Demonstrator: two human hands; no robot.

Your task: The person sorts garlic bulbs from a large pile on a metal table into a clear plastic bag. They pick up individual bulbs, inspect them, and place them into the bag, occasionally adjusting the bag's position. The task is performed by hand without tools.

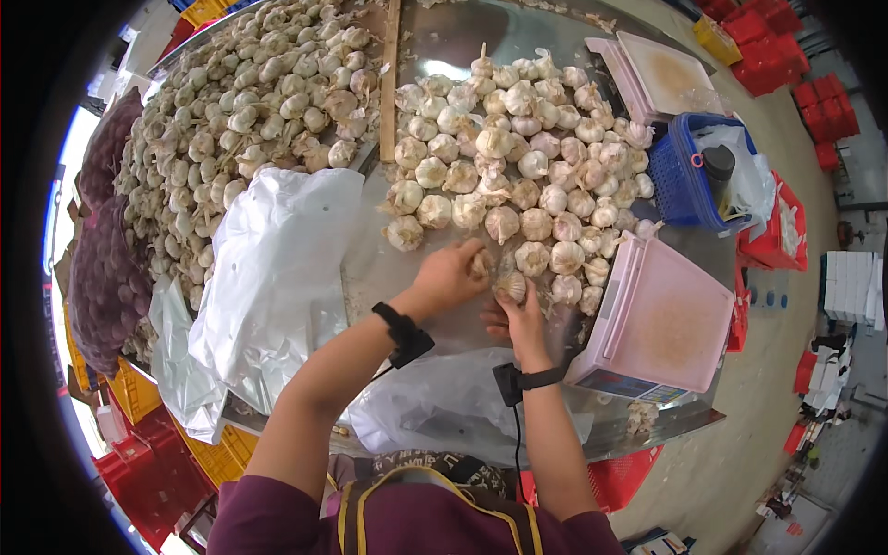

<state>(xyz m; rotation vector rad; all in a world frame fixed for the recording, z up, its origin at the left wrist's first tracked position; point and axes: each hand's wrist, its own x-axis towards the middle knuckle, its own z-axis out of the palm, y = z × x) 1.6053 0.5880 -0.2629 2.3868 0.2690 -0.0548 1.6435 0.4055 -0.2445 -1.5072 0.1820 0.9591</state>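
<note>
My left hand (449,275) is closed around a garlic bulb (480,265), partly hidden by the fingers. Another garlic bulb (511,286) sits in my right hand (522,316), its ribbed side showing above the thumb. Both hands are close together over the metal table (388,291), at the near edge of a spread of whole garlic bulbs (536,225). A clear plastic bag (458,402) lies under my forearms at the table's front edge.
Left of a wooden strip (390,83) is a large garlic heap (229,104). White plastic bags (277,243) and purple mesh sacks (107,277) lie left. A pink scale (669,312), a blue basket (669,173) and a second scale (659,73) stand right.
</note>
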